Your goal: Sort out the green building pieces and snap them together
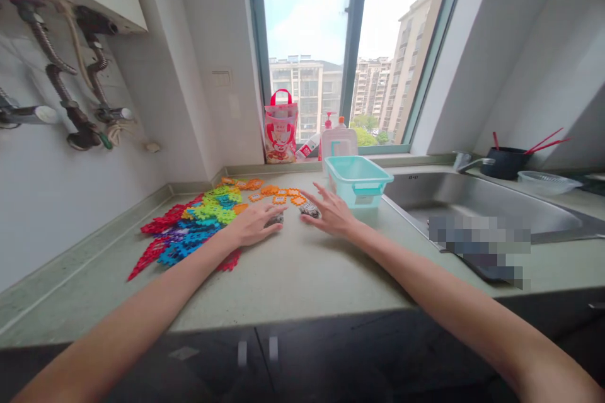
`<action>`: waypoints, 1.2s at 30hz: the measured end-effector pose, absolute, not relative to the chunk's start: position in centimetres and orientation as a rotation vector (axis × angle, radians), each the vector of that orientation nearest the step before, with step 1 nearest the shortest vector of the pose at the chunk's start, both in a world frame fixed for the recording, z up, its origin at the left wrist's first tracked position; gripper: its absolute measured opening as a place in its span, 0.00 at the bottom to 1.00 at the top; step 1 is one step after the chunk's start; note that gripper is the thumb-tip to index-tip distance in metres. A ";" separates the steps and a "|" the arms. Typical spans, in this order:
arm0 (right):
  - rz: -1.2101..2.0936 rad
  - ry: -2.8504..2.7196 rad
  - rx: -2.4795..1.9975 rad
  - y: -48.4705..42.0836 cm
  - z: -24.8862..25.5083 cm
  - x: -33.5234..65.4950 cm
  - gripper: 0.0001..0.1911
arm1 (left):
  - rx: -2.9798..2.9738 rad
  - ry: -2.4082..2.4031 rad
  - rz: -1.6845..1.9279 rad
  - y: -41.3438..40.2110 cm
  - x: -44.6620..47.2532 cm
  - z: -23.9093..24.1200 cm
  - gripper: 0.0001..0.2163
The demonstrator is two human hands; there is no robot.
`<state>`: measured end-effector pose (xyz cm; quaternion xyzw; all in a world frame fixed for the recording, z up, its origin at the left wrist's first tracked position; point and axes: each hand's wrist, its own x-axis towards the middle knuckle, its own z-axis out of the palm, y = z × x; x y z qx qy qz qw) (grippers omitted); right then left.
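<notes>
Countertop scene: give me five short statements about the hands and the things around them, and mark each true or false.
1. The left hand rests on a small dark piece on the countertop. True.
2. The right hand holds the teal bin up in the air. False: the bin stands on the countertop, and the hand lies flat beside it, touching a second dark piece.
3. The colourful plastic pieces lie left of the left hand. True.
4. The orange pieces are inside the sink. False: they lie on the countertop.
5. A red-handled bag stands by the window. True.
</notes>
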<state>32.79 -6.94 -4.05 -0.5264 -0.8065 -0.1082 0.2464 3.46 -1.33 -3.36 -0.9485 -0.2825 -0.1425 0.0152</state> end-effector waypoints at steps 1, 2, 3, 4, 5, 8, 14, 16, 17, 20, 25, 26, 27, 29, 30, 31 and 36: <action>-0.272 -2.220 -1.476 -7.3 -4.2 32.5 0.40 | -2.944 -0.885 -0.424 -1.1 3.5 -3.5 0.27; -0.249 -2.234 -1.519 -7.5 -4.2 32.2 0.39 | -2.929 -0.898 -0.418 -0.9 3.5 -3.7 0.26; -0.229 -2.244 -1.560 -7.5 -4.2 32.0 0.39 | -2.908 -0.913 -0.415 -0.8 3.6 -3.8 0.26; -0.209 -2.253 -1.595 -7.5 -4.1 31.8 0.38 | -2.886 -0.930 -0.417 -0.6 3.7 -3.9 0.26; -0.188 -2.267 -1.622 -7.4 -4.0 31.7 0.36 | -2.865 -0.946 -0.416 -0.6 3.8 -4.0 0.25; -0.139 -2.311 -1.666 -7.0 -4.0 31.8 0.30 | -2.845 -0.975 -0.402 -0.5 4.0 -4.2 0.25; -0.159 -2.331 -1.613 -7.0 -4.6 32.6 0.22 | -2.897 -1.006 -0.385 -1.0 3.5 -4.0 0.25; -0.164 -2.354 -1.577 -6.8 -4.8 32.8 0.24 | -2.946 -0.973 -0.425 -1.3 3.4 -3.3 0.25; -0.166 -2.361 -1.563 -6.7 -4.8 32.9 0.24 | -2.962 -0.949 -0.472 -1.4 3.5 -2.8 0.25; -0.137 -2.381 -1.513 -6.4 -4.8 33.1 0.23 | -2.975 -0.847 -0.651 -1.4 5.0 -0.3 0.24; -0.098 -2.391 -1.443 -6.5 -4.6 33.2 0.18 | -3.016 -0.621 -0.725 1.1 12.8 5.0 0.25; -0.098 -2.388 -1.442 -6.6 -4.6 33.2 0.17 | -3.031 -0.566 -0.739 1.8 15.0 5.9 0.24; -0.099 -2.387 -1.432 -6.6 -4.6 33.2 0.16 | -3.052 -0.518 -0.758 2.6 17.2 6.6 0.24; -0.096 -2.386 -1.392 -6.8 -4.5 33.3 0.15 | -3.085 -0.556 -0.799 4.0 21.7 7.4 0.26; -0.090 -2.387 -1.369 -6.9 -4.5 33.5 0.15 | -3.115 -0.602 -0.772 4.7 23.7 7.5 0.26; -0.083 -2.389 -1.352 -6.9 -4.4 33.6 0.15 | -3.159 -0.644 -0.700 5.3 25.5 7.5 0.27; -0.097 -2.417 -1.404 -6.6 -4.5 34.0 0.17 | -3.295 -0.740 -0.099 7.7 31.0 6.4 0.27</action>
